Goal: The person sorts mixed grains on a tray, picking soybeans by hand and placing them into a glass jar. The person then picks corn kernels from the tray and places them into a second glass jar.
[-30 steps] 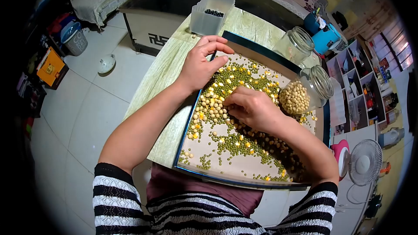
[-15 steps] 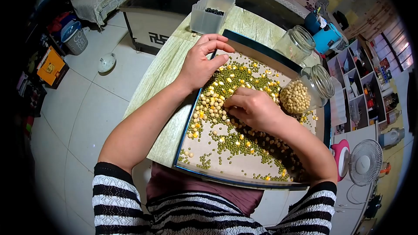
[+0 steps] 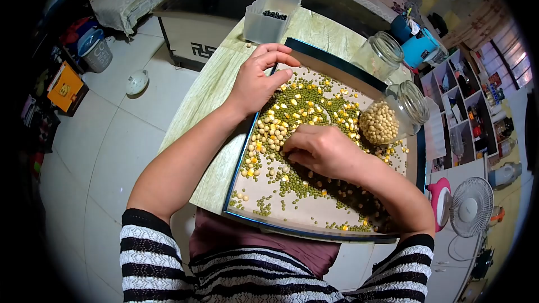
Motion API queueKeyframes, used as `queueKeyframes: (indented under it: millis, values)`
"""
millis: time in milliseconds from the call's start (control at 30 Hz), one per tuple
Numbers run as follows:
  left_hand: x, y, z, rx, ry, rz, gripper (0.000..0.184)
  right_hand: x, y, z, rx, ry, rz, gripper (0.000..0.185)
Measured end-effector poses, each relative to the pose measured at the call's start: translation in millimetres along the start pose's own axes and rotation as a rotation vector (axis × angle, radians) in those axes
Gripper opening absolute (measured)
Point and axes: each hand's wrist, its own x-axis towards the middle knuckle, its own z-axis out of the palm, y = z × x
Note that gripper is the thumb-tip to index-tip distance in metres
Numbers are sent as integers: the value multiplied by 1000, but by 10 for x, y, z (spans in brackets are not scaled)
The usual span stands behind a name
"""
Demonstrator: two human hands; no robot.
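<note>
The right hand [image 3: 324, 148] — its grip is hidden.

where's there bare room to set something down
Free: the pale wood-patterned table between the frosted plastic container and the empty-looking clear glass jar, and left of the left hand. Crowded: the middle of the blue-edged rectangular box, strewn with small green beans and round pale beans around the right hand.

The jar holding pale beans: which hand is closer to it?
Right. The right hand is over the mixed beans in the box, pictured left of the jar; the left hand is farther away, by the box's far-left corner.
</note>
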Motion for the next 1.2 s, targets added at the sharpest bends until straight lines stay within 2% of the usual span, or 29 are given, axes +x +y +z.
queueKeyframes:
  millis: [233,467,533,567,600,633,700,767,800,900,933,1000,1167,1200]
  values:
    - [-1,5,-10,29,-45,-9,18,60,-48,118,-72,18,-52,17]
    - [3,-33,-11,0,-50,2,18,23,-80,60,-115,-5,-13,13]
    - [2,-36,-10,-13,-51,3,17,-17,-82,-124,-103,97,-48,11]
    - [-3,-29,-12,-17,-48,-2,17,-48,-151,-329,-114,134,0,16]
    - [-4,-21,-17,-5,-47,-5,16,-83,-153,-509,-168,241,-39,23]
    - [-6,-9,-18,-14,-52,-2,16,-139,-167,-673,-157,351,66,27]
    - [-10,10,-24,-10,-49,-56,16,-262,-176,-1042,-360,512,93,21]
    - [-6,-12,-20,2,-40,-18,16,-394,-148,-1296,-482,623,265,12]
    - [-8,-10,-22,6,-42,-21,16,-450,-137,-1397,-563,588,395,7]
    - [-5,-19,-25,8,-44,-22,16,-606,-37,-1550,-512,393,701,13]
    - [-6,-24,-19,6,-43,-23,16,-623,-21,-1559,-513,394,703,13]
    - [0,-37,-9,4,-42,-20,16,-600,-41,-1549,-481,253,740,17]
    - [-5,-26,-27,-19,-54,-4,16,-481,-97,-1418,-412,424,586,17]
    - [-4,-27,-22,-41,-53,-10,16,-428,-140,-1323,-308,457,461,16]
